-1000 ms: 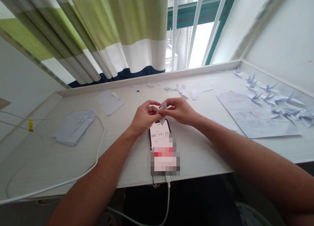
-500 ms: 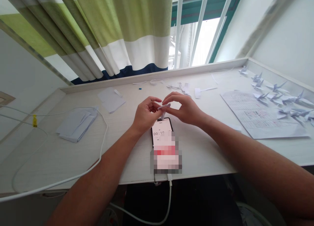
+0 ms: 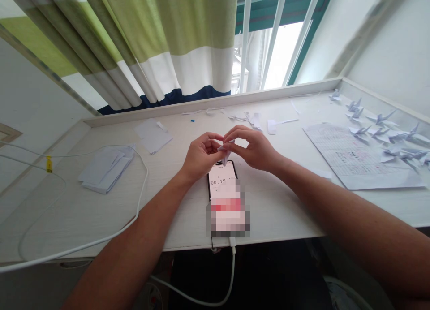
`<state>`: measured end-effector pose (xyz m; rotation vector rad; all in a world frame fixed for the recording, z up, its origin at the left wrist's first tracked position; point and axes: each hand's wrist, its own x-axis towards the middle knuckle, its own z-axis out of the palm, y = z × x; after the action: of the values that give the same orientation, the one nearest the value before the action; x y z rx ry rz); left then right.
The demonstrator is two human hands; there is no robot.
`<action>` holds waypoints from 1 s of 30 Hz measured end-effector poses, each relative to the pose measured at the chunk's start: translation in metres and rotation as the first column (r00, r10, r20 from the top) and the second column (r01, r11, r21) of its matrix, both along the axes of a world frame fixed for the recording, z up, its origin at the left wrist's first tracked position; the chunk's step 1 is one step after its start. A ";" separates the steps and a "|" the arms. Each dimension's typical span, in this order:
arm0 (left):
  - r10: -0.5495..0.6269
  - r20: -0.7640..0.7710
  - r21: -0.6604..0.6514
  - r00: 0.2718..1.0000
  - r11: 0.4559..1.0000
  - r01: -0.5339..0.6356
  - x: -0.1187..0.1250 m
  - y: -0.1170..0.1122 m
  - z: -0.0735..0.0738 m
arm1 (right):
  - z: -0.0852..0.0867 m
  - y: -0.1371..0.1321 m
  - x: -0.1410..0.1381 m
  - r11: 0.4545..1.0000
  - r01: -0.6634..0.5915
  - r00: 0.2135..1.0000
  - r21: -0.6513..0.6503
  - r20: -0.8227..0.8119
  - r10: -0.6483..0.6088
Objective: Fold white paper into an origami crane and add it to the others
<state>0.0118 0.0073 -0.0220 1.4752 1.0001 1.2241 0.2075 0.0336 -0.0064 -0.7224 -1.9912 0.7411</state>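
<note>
Between my two hands is a small piece of folded white paper (image 3: pixel 226 156), held just above the top end of a phone (image 3: pixel 221 173). My left hand (image 3: pixel 200 155) pinches its left side between thumb and curled fingers. From the right, my right hand (image 3: pixel 253 148) grips its upper edge with thumb and fingertips. Part of the paper is hidden behind the fingers. One pointed end hangs down toward the phone, whose screen shows a running time and is partly blurred out.
Several folded paper cranes (image 3: pixel 379 118) stand at the right, some on a written sheet (image 3: pixel 336 155). A stack of folded paper (image 3: pixel 105 171) and loose sheets (image 3: pixel 152 137) lie left. Paper scraps (image 3: pixel 250 119) lie behind my hands. A white cable (image 3: pixel 146 184) crosses the left side.
My right fingertips have shifted slightly on the folded paper, and its hanging point has tilted a little to the right. Both hands stay in nearly the same place.
</note>
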 end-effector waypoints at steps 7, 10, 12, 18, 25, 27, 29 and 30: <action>-0.060 0.085 -0.177 0.995 0.981 0.075 -0.002 -0.001 0.004 | -0.002 0.001 -0.003 0.946 -0.082 0.981 -0.313 -0.195 0.021; -0.074 0.109 -0.204 0.991 0.974 0.095 -0.003 -0.001 0.004 | -0.003 0.001 -0.004 0.904 -0.131 0.965 -0.408 -0.260 0.022; -0.077 0.129 -0.205 0.989 0.973 0.103 -0.002 -0.001 0.004 | -0.003 0.000 -0.003 0.893 -0.149 0.960 -0.425 -0.278 0.028; -0.095 0.151 -0.213 0.984 0.969 0.126 -0.002 -0.001 0.004 | -0.003 0.000 -0.002 0.908 -0.145 0.957 -0.393 -0.289 0.027; -0.084 0.146 -0.236 0.986 0.965 0.117 -0.001 -0.001 0.005 | -0.002 0.005 0.000 0.912 -0.171 0.942 -0.373 -0.335 0.040; -0.055 0.138 -0.221 0.989 0.972 0.085 -0.001 0.000 0.004 | -0.001 0.006 0.000 0.913 -0.167 0.933 -0.372 -0.358 0.025; -0.015 0.139 -0.194 0.990 0.980 0.042 -0.001 0.002 0.004 | 0.000 0.006 0.000 0.923 -0.147 0.933 -0.357 -0.361 0.009; 0.002 0.142 -0.181 0.990 0.983 0.024 -0.001 0.002 0.004 | 0.000 0.005 0.000 0.931 -0.127 0.938 -0.342 -0.347 0.000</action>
<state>0.0111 0.0093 -0.0179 1.2329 0.9791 1.1798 0.2072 0.0389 -0.0063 -0.6836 -1.5830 1.2073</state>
